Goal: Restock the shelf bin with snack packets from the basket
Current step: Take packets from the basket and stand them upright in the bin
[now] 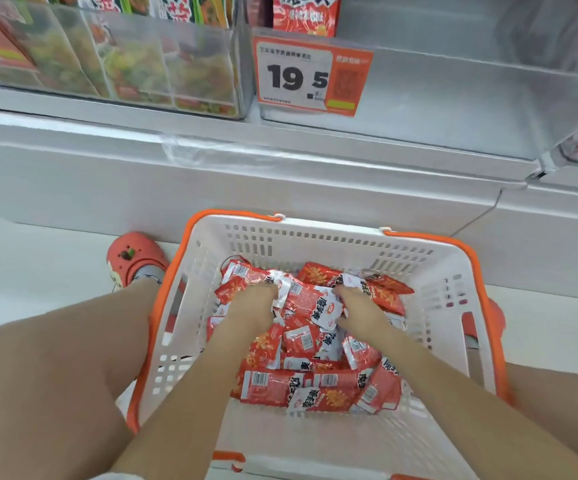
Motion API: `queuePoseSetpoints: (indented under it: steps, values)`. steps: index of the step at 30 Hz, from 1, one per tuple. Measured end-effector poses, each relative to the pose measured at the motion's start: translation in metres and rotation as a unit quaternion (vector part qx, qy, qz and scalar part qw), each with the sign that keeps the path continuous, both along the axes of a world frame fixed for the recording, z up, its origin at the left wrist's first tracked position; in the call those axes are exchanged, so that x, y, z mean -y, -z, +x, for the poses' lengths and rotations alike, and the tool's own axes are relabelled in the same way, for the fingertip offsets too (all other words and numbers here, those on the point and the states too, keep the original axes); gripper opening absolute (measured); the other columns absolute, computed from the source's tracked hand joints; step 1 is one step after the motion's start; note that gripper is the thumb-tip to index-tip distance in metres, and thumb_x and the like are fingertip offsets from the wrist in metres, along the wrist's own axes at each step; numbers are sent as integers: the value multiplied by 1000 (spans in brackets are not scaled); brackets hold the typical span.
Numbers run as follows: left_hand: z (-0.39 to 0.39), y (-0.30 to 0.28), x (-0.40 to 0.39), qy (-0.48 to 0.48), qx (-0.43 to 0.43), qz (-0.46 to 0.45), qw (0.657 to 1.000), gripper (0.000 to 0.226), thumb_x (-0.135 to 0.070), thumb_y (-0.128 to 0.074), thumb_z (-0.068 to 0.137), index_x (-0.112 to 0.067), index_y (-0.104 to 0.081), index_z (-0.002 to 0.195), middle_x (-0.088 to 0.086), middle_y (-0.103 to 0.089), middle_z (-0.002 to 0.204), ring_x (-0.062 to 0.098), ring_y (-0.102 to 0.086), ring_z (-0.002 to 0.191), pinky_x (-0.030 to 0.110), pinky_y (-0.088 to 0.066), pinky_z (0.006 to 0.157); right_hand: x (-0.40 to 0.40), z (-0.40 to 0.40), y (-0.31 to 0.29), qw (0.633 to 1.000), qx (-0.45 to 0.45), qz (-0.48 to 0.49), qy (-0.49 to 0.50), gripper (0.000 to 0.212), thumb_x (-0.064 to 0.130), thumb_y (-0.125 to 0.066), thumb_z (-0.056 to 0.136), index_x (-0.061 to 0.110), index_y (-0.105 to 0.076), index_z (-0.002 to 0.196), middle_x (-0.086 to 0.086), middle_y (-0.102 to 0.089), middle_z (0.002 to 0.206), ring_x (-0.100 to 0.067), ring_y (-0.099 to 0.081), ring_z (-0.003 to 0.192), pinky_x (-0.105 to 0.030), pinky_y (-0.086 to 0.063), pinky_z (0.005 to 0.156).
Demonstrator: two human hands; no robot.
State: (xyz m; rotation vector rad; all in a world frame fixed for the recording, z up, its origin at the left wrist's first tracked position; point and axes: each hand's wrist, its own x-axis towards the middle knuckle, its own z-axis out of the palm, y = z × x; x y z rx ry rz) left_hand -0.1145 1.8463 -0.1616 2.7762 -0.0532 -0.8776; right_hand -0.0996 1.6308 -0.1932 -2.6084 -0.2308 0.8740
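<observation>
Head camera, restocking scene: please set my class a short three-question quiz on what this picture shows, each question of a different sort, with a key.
1. True or false: both hands are inside the basket.
2. Which number is printed large on the price tag? A) 19.5 B) 12.5 C) 9.9
3. Fill in: the clear shelf bin behind the price tag looks nearly ____.

Key
1. True: the left hand and the right hand both dig into the red snack packets, fingers buried among them.
2. A
3. empty: only one red packet shows at its back.
</observation>
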Motion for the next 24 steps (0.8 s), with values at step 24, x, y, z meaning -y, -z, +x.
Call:
queuePoseSetpoints:
  steps: [24]
  values:
    - [38,-23,-7,-499,-87,-365,781,45,-36,-45,96,4,-60,85,14,-60,79,27,-56,67,29,-46,61,-11,62,-72,985,-53,158,50,37,15,-78,78,15,-62,111,0,-69,104,-14,-65,90,-28,-52,82]
